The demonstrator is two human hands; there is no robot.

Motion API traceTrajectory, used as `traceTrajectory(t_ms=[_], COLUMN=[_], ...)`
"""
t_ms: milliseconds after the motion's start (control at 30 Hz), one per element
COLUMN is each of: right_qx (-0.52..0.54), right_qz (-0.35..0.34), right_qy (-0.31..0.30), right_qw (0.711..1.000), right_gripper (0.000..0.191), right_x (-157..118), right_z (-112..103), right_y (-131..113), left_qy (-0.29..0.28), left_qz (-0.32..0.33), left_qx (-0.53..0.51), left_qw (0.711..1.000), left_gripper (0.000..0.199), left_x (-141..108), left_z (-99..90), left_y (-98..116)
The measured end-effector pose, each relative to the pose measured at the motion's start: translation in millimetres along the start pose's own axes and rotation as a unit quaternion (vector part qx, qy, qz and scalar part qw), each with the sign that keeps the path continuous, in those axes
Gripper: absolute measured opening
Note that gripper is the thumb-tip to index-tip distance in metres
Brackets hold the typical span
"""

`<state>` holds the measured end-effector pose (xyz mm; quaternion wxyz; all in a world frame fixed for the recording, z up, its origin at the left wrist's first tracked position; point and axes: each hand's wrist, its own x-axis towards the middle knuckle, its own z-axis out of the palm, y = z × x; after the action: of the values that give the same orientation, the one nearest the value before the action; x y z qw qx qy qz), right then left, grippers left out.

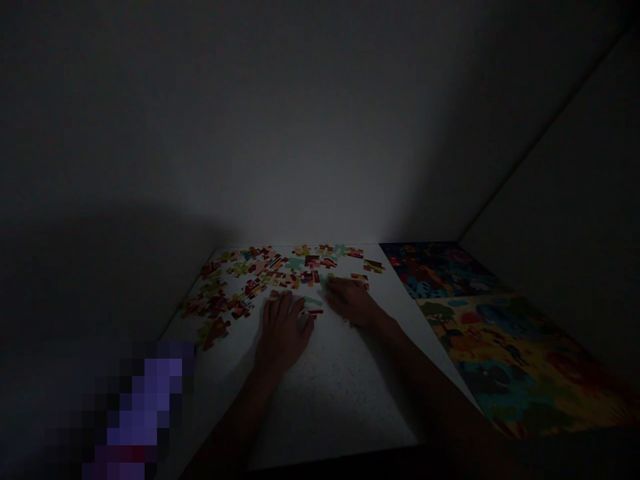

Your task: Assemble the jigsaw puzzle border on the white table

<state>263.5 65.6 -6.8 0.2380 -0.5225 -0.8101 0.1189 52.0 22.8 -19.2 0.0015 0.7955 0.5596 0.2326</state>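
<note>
Loose jigsaw pieces in red, yellow, green and pale mint lie scattered over the far part of a white tabletop. My left hand [286,330] rests palm down among them, fingers apart, close to a mint-and-red puzzle piece [313,305]. Under its fingertips, part of a yellowish piece [280,293] shows. To the right, my right hand [354,301] is closed, its fingers bent over a pale green puzzle piece [324,280]. Dim light hides how firmly the fingertips grip it. Beyond that hand sits a reddish piece [361,277].
Two colourful pictures, one dark blue [440,267] and one yellow with animals [500,347], lie along the right side of the white table [340,400]. A pale wall [320,147] rises behind. At lower left, a pixelated purple patch [145,400] covers part of the view.
</note>
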Motion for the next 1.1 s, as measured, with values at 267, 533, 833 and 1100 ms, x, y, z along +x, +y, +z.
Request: traceTrajectory(t_ms=[267,533,833,1100], right_qx=[0.042,0.049,0.020,-0.016], right_qz=[0.084,0.135,0.119,0.121], right_qy=[0.122,0.127,0.094,0.081], right_qw=[0.988,0.982,0.988,0.989], right_gripper=[0.049,0.040,0.036,0.032], right_x=[3,4,1,4], right_z=[-12,-13,-10,-6], right_y=[30,48,42,39], left_qy=[0.000,0.008,0.020,0.027], left_qz=[-0.006,0.004,0.006,0.002], left_qx=[0.001,0.022,0.020,0.012], left_qw=[1.000,1.000,1.000,1.000], left_gripper=[0.034,0.033,0.032,0.042], left_x=[1,1,1,9], left_z=[-0.3,-0.6,0.5,-0.6], left_y=[-1,-1,-2,-2])
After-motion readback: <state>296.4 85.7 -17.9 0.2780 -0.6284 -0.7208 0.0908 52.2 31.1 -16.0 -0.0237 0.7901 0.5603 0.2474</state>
